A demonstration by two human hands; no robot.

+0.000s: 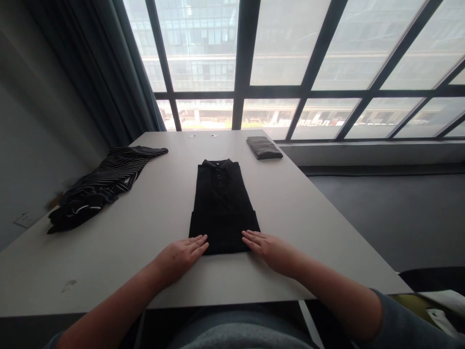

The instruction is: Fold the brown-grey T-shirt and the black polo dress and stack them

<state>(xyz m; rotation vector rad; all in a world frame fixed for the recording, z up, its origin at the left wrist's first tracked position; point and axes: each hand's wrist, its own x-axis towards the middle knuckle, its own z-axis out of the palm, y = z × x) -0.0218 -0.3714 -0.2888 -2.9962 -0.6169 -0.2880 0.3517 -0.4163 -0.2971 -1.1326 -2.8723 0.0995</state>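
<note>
A black polo shirt (222, 206) lies folded into a narrow strip on the white table (152, 213), collar away from me. My left hand (181, 257) rests flat at the shirt's near left corner, fingers stretched out and touching the hem. At the near right corner lies my right hand (271, 249), fingers also flat and together against the cloth. Neither hand holds anything.
A heap of black striped garments (101, 184) lies at the table's left side. A folded dark grey garment (264, 147) sits at the far right corner. Large windows stand behind the table, a curtain at the left, dark floor to the right.
</note>
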